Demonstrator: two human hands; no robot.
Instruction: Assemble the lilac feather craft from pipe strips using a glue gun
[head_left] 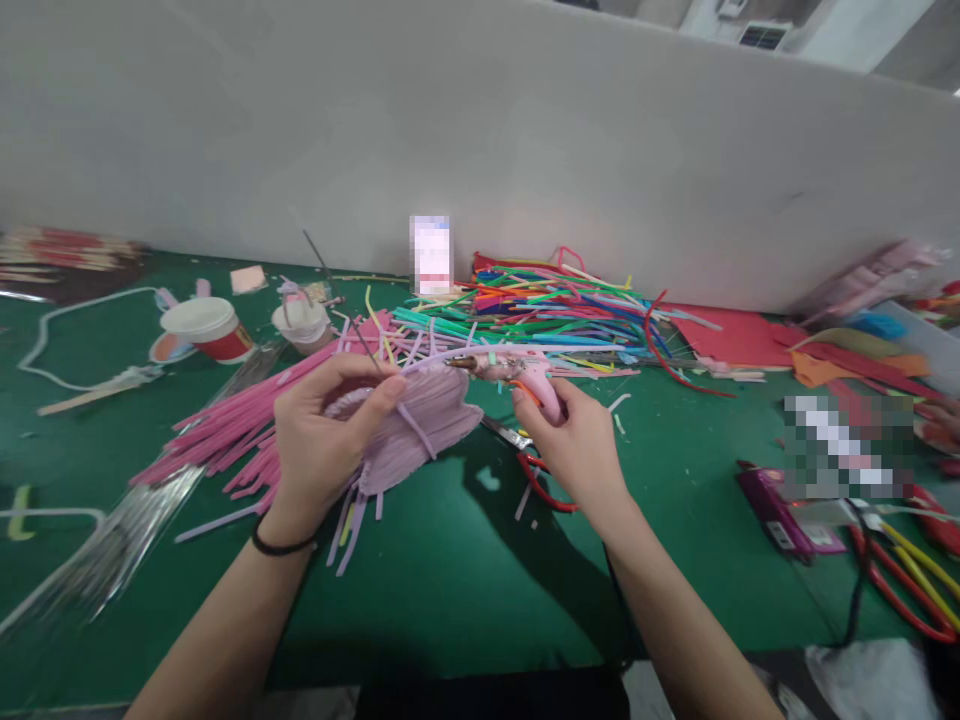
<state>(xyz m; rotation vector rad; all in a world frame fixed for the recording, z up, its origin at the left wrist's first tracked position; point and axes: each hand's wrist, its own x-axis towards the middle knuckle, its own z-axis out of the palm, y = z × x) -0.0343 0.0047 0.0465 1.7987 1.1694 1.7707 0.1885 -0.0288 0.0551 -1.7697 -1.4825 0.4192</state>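
Note:
My left hand (pixel 337 425) is closed on a lilac petal-like piece (pixel 409 440) made of fuzzy pipe cleaners, with a thin dark stem rising from the grip. A long lilac pipe cleaner (pixel 540 350) runs along the piece's upper edge and sticks out to the right. Around its handle, my right hand (pixel 574 435) grips a pink glue gun (pixel 536 380). The gun points left, its metal nozzle at the upper edge of the lilac piece; whether they touch I cannot tell. Red-handled scissors (pixel 547 490) lie on the table, partly behind my right hand.
Pink pipe cleaners (pixel 217 430) and silvery wires (pixel 142 540) lie at left, near a paper cup (pixel 225 335). Multicoloured pipe cleaners (pixel 525 310) are heaped at the back, beside a propped phone (pixel 431 255). Red sheets (pixel 720 335) and large pliers-like tool handles (pixel 900 590) lie at right.

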